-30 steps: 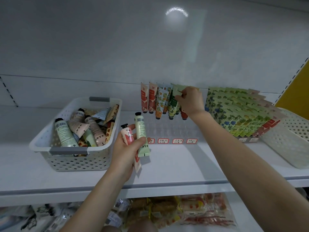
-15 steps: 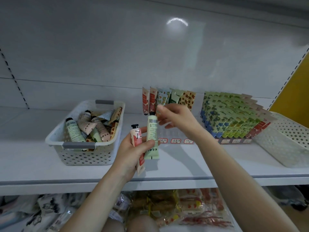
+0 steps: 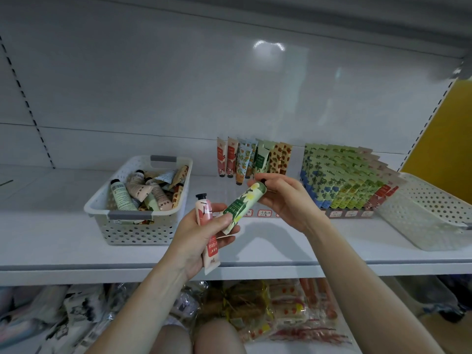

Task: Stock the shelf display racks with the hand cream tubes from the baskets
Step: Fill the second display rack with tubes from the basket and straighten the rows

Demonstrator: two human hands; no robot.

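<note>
Mid-left of the frame, on a smooth white shelf [image 3: 51, 241]: a white perforated plastic basket [image 3: 132, 233] with grey handle grips, heaped with soft hand cream tubes [image 3: 122, 196], black round caps and flat crimped ends pointing every way.

Lower centre: left hand [image 3: 199, 238] curled round a pink tube [image 3: 204, 212], held upright, black cap on top, red label, crimped end poking out below the palm. Thumb laid across the front, its tip against the lower part of a green tube [image 3: 242, 204].

Green tube tilted, glossy, with a yellow flower print, flat end low left, round cap end high right, pinched there by the fingertips of the right hand [image 3: 288, 203].

Behind, centre: a clear display rack [image 3: 264, 213] with red-edged price tags and a short row of patterned tubes [image 3: 252, 159] standing cap down.

Right of that: a second rack [image 3: 342, 180] packed in tiers with green floral tubes.

Far right: another white perforated basket [image 3: 421, 215].

Below the shelf: shiny crinkled packets [image 3: 281, 307].
</note>
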